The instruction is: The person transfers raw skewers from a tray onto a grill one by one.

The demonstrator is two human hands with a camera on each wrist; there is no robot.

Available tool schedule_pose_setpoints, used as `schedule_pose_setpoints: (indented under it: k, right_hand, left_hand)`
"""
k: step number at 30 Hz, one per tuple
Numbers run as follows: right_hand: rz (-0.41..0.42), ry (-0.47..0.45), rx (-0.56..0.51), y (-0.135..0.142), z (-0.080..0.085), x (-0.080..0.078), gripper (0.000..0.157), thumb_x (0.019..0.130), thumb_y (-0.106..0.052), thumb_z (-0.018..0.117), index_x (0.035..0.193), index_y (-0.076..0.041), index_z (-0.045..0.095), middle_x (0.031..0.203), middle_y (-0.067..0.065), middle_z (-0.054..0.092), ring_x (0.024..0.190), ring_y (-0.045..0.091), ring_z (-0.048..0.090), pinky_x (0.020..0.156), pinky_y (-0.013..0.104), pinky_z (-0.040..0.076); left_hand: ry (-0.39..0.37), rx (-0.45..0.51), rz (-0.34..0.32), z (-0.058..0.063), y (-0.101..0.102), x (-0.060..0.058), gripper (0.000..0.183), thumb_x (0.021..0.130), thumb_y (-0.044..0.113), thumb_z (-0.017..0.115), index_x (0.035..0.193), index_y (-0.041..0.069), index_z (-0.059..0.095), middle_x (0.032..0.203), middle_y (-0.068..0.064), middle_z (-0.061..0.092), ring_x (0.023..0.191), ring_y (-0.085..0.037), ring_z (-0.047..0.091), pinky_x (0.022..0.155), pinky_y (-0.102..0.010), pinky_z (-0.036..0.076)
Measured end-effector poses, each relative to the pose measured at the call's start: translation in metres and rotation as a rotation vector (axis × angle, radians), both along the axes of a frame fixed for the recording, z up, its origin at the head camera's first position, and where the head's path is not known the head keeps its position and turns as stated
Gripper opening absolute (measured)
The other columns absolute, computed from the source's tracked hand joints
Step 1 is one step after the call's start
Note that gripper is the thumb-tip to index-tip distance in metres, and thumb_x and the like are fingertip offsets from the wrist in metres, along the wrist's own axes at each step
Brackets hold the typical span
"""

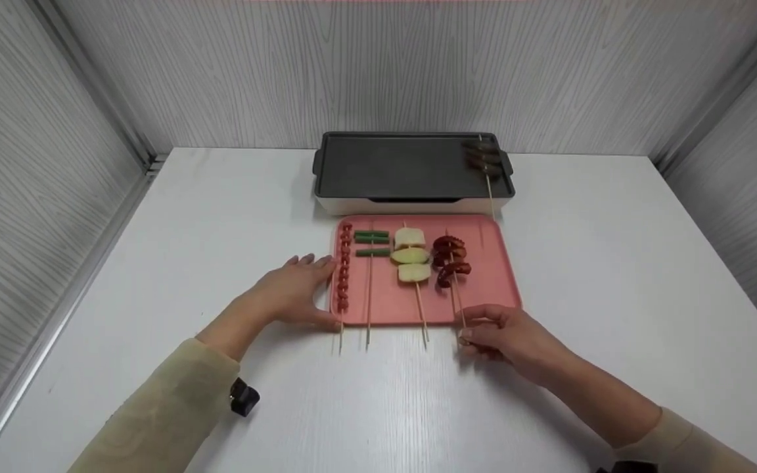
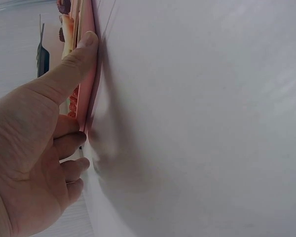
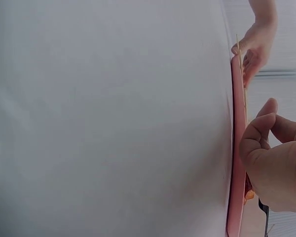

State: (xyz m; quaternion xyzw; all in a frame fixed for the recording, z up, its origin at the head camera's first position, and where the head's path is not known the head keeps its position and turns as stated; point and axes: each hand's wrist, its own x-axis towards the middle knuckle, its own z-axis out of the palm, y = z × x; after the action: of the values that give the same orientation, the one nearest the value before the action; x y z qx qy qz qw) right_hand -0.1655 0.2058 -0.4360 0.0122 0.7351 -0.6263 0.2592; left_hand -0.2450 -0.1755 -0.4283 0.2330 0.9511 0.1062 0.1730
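A pink tray [image 1: 391,305] holds toy-like food skewers. My right hand [image 1: 506,338] pinches the lower stick of a skewer with dark red, curved, scored pieces [image 1: 452,263] at the tray's front right. In the right wrist view, the thumb and fingertips of that right hand [image 3: 276,153] meet by the tray's rim; the stick is hard to make out there. My left hand [image 1: 296,292] rests against the tray's left side with fingers extended. Its thumb touches the front left corner, beside a skewer of small red pieces [image 1: 344,276].
Behind the tray stands a grill with a black plate [image 1: 391,164]; a dark brown skewer [image 1: 483,161] lies at its right end, its stick overhanging the front. Also on the tray are a green-piece skewer [image 1: 372,252] and one with pale slices [image 1: 411,256]. Grey wood-grain walls [image 1: 405,72] enclose the white table [image 1: 582,230].
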Motion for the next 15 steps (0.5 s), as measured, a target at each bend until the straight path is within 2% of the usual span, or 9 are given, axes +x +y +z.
schedule_pose_setpoints:
  k: [15]
  right_hand:
    - [-0.003, 0.015, 0.011, 0.003, 0.011, 0.005, 0.048, 0.103, -0.016, 0.072, 0.144, 0.003, 0.058, 0.109, 0.012, 0.074, 0.087, 0.016, 0.069, 0.075, 0.025, 0.059]
  left_hand:
    - [0.022, -0.004, -0.012, 0.002, 0.002, 0.001, 0.118, 0.082, 0.064, 0.084, 0.166, 0.001, 0.029, 0.172, -0.014, 0.029, 0.159, -0.042, 0.022, 0.131, -0.054, 0.019]
